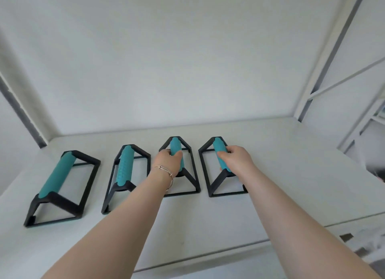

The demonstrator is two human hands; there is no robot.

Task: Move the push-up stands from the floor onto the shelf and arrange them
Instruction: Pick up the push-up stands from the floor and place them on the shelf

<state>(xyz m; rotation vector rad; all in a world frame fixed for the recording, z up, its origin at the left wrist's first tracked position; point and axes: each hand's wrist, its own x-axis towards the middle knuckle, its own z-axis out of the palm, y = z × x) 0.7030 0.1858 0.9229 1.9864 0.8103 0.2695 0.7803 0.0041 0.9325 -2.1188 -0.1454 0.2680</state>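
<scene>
Push-up stands, four in a row, sit on the white shelf (270, 174), two lying free to the left of the fingers. The left hand (169, 161) and right hand (235, 159), arms outstretched, each clench the teal grip of one stand (179, 166), (223, 168). Rigid black frames look light and stiff; the padded bars offer the surest hold.
</scene>
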